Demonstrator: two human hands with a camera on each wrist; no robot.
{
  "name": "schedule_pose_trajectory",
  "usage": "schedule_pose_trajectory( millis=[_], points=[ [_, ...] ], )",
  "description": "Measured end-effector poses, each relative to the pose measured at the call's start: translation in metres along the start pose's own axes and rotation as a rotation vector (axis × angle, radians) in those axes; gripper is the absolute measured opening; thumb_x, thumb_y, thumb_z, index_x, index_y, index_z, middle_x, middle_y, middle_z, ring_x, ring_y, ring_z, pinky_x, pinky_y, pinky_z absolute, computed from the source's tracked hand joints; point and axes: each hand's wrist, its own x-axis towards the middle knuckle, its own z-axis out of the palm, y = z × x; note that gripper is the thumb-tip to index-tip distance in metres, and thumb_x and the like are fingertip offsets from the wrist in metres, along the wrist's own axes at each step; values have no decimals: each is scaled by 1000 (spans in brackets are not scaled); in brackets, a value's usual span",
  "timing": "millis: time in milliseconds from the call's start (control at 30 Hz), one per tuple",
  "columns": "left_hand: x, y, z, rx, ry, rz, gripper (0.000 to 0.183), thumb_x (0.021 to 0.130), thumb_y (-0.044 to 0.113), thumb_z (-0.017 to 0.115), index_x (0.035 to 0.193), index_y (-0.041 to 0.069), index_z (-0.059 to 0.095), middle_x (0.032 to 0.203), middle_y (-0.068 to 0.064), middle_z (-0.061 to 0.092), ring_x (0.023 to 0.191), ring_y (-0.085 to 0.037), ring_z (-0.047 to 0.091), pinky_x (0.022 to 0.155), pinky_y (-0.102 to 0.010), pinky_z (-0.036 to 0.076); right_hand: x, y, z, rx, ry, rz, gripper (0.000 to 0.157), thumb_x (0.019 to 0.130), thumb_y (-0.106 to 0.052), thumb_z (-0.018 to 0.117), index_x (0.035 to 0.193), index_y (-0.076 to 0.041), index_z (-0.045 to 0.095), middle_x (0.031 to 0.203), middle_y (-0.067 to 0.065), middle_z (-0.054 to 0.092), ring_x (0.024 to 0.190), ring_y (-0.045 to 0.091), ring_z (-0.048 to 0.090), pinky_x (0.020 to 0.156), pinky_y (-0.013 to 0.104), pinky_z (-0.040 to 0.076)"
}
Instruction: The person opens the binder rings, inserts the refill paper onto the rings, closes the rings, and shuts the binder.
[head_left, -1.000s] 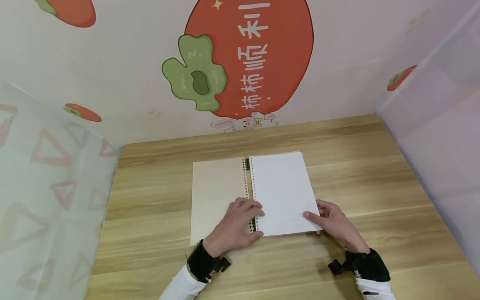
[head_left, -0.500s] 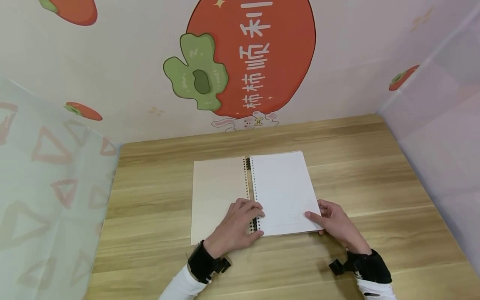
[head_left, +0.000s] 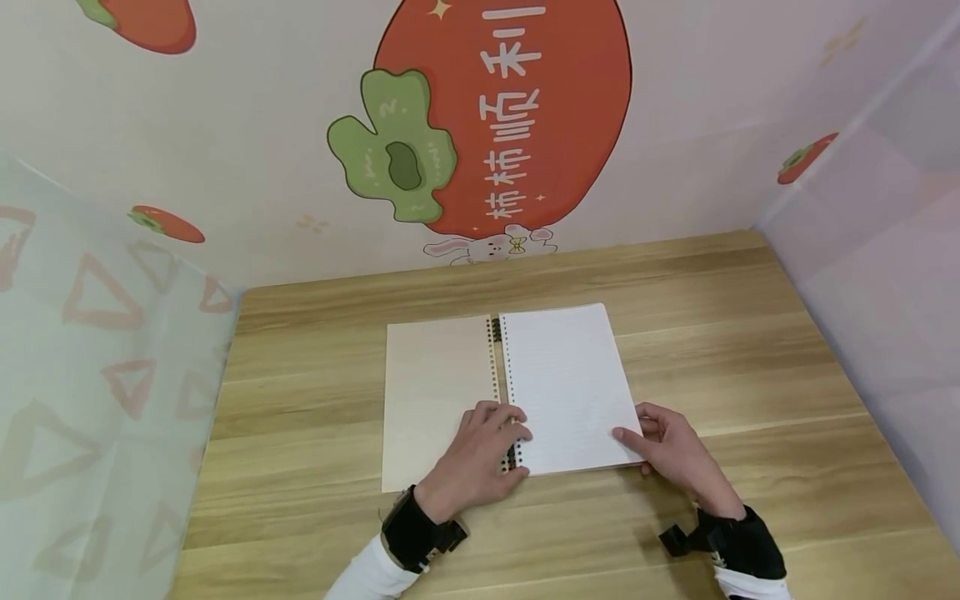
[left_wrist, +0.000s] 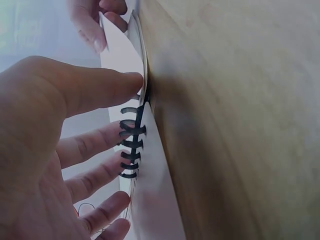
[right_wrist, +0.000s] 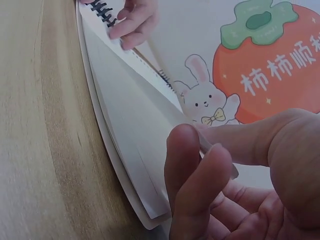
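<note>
A spiral notebook lies open on the wooden table in the head view, its tan cover (head_left: 435, 383) on the left and a white lined page (head_left: 566, 379) on the right. My left hand (head_left: 480, 458) rests across the spine, fingers spread and loosely bent. Black binding rings (left_wrist: 131, 145) show beside those fingers in the left wrist view. At the lower right page corner, my right hand (head_left: 675, 454) pinches paper between thumb and fingers. In the right wrist view the held sheet (right_wrist: 142, 82) bows up, apart from the sheets below; how many sheets are pinched is unclear.
Wooden tabletop (head_left: 300, 417) surrounds the notebook. A pale wall (head_left: 270, 150) with a large persimmon print rises behind the table. Fabric-like side panels stand at left and right. Each wrist carries a black strap (head_left: 412, 529) with a small camera.
My left hand has shifted very slightly toward the lower right on the spine. The right hand keeps its pinch on the page corner, and the notebook stays in place.
</note>
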Motion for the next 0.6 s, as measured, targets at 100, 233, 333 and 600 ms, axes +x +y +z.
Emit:
schedule_pose_trajectory(
  millis=[100, 233, 333, 600],
  points=[
    [0, 2, 1, 21, -4, -9, 36, 87, 40, 77, 117, 21, 70, 138, 1, 55, 132, -26, 42, 110, -48, 36, -1, 0, 1, -18, 15, 0, 44, 93, -33, 74, 116, 2, 63, 97, 15, 76, 58, 21, 59, 53, 33, 53],
    [-1, 2, 4, 39, -13, -24, 38, 87, 41, 78, 119, 23, 69, 140, 2, 54, 134, -27, 41, 110, -49, 37, -1, 1, 2, -112, 62, -4, 37, 96, -35, 71, 105, 1, 63, 79, 9, 73, 53, 21, 59, 51, 31, 51],
    [-1, 2, 5, 37, -16, -30, 38, 87, 41, 78, 119, 23, 68, 140, 2, 53, 134, -27, 41, 110, -50, 37, -1, 3, 1, -179, 97, 3, 36, 98, -36, 68, 96, 0, 64, 67, 6, 68, 51, 21, 60, 50, 29, 49],
    [-1, 2, 5, 29, -18, -29, 37, 88, 40, 77, 119, 23, 66, 140, 1, 52, 135, -28, 41, 110, -53, 36, -3, 7, 1, -309, 145, -41, 40, 96, -44, 69, 88, -5, 67, 60, 2, 64, 53, 18, 62, 52, 26, 41]
  ],
)
